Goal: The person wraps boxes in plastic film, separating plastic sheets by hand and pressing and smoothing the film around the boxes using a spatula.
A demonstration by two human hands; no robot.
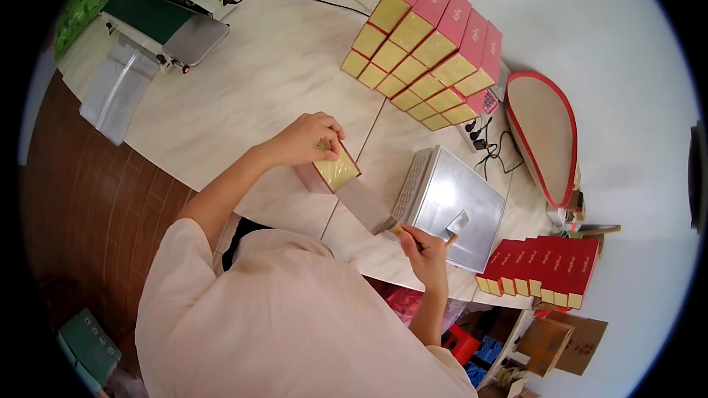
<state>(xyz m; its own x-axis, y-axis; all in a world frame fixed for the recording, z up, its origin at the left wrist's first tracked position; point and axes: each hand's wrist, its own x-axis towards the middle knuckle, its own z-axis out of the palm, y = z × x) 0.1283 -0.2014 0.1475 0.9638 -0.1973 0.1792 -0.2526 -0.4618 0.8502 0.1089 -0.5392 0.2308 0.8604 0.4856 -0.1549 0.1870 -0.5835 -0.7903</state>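
Note:
An open box (316,178) with a pinkish side stands on the table, a shiny gold-yellow wrap (338,169) showing in its top. My left hand (313,138) is at the box's far end, fingers curled together over the wrap; what they pinch is too small to make out. A wide, flat metal blade with a wooden handle, like a cleaver or scraper (365,205), is in my right hand (426,254), closed round the handle. Its far end meets the box's near right edge. On the scale (472,195), beside my right hand, lies a small wooden-handled scoop (459,222).
Stacked red-and-gold boxes (428,51) fill the table's back. More red boxes (542,269) stand at the right, near a red-rimmed tray (542,129) leaning on the wall. A machine with a green belt (151,16) sits at the far left, its cable crossing the table.

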